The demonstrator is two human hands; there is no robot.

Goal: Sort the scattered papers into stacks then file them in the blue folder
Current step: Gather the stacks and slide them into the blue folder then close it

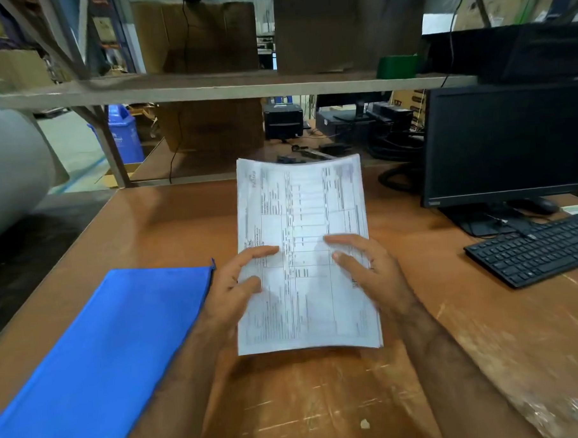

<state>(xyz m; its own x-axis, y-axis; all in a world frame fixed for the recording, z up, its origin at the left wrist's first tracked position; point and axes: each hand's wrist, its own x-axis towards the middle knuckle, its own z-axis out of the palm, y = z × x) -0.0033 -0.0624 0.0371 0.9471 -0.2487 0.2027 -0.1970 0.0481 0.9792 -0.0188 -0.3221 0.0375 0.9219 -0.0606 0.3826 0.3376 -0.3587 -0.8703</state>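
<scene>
A stack of printed papers point(300, 205) is held lifted above the brown table point(168, 224), its far edge curling upward. My left hand point(237, 284) grips the stack's left edge, thumb on top of the sheets. On the right edge sits my right hand point(369, 275), fingers spread over the top page. The blue folder point(114, 342) lies flat on the table to the left of my hands, its zipper edge facing the papers. The folder looks closed.
A black monitor point(506, 143) and black keyboard point(540, 251) stand at the right. A wooden shelf point(209, 86) with cardboard boxes runs across the back. A large white roll point(10, 158) sits at the far left. A small scrap point(365, 423) lies near the front edge.
</scene>
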